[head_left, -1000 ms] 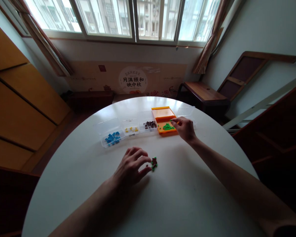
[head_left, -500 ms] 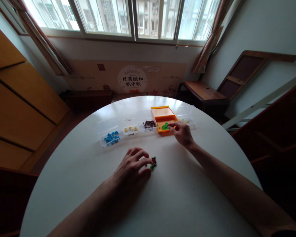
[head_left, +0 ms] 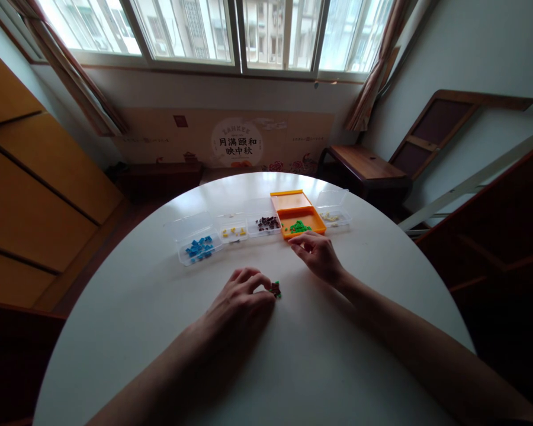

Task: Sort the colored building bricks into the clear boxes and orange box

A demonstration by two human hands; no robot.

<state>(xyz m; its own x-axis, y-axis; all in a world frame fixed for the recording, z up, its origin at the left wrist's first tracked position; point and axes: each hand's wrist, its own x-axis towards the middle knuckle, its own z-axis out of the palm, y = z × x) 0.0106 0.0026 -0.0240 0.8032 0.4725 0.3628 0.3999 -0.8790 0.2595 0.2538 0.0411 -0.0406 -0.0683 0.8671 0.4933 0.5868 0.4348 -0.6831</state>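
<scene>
My left hand [head_left: 244, 294] rests on the white table [head_left: 320, 355], thumb and fingers closed on a small build of brown and green toy bricks [head_left: 276, 289]. Part of that build is hidden by the fingers. My right hand [head_left: 318, 255] is just in front of the orange box [head_left: 320, 227], fingertips pinched together; whatever lies between them is too small or hidden to make out. Loose green bricks [head_left: 300, 226] are heaped in the orange box, right behind the right fingertips.
Left of the orange box stand clear boxes with dark brown bricks [head_left: 267, 223], yellow bricks [head_left: 233, 232] and blue bricks [head_left: 199, 248]. A clear box with cream pieces [head_left: 330, 218] stands at its right. All lids are open. A wooden bench [head_left: 368, 162] is beyond the table.
My right hand has come out of the orange box, moving toward me and slightly left. My left thumb and fingers have closed further on the brick build.
</scene>
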